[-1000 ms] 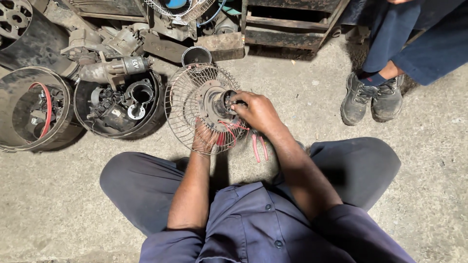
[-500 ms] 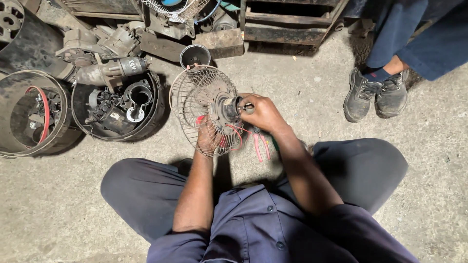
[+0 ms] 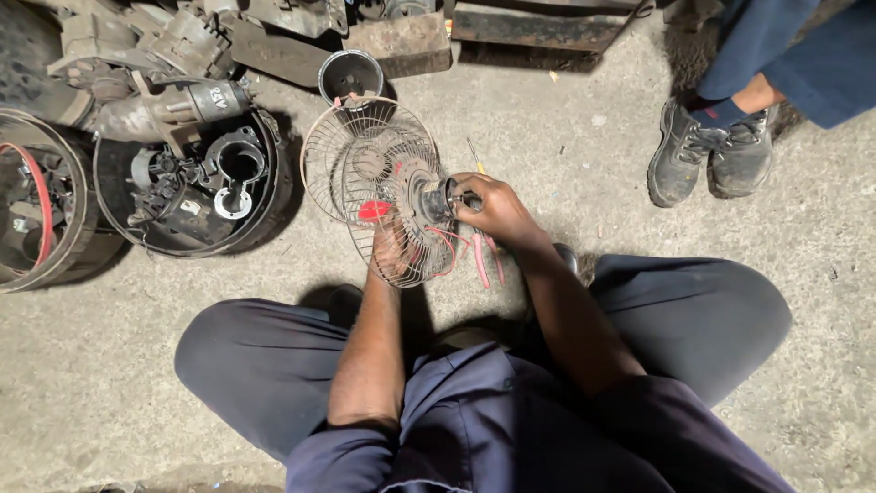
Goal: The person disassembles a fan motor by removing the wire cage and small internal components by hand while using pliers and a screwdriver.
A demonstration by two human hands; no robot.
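A small round wire-cage fan (image 3: 365, 173) is tilted on its side above the concrete floor between my knees. My left hand (image 3: 394, 248) grips the lower edge of the cage, partly hidden behind the wires. My right hand (image 3: 491, 205) is closed on the dark motor hub (image 3: 436, 196) at the back of the cage. Red wires (image 3: 452, 245) trail from the hub. A red blade part (image 3: 372, 210) shows inside the cage. Pink-handled pliers (image 3: 485, 260) lie on the floor under my right wrist.
A dark round tub of metal parts (image 3: 196, 187) sits at the left, with another tub (image 3: 41, 205) at the far left. A small black cup (image 3: 351, 78) stands behind the fan. Another person's shoes (image 3: 707, 151) are at the upper right. Scrap metal lines the top edge.
The fan cage has turned more edge-on, and my right hand stays on the motor hub. The camera has shifted slightly.
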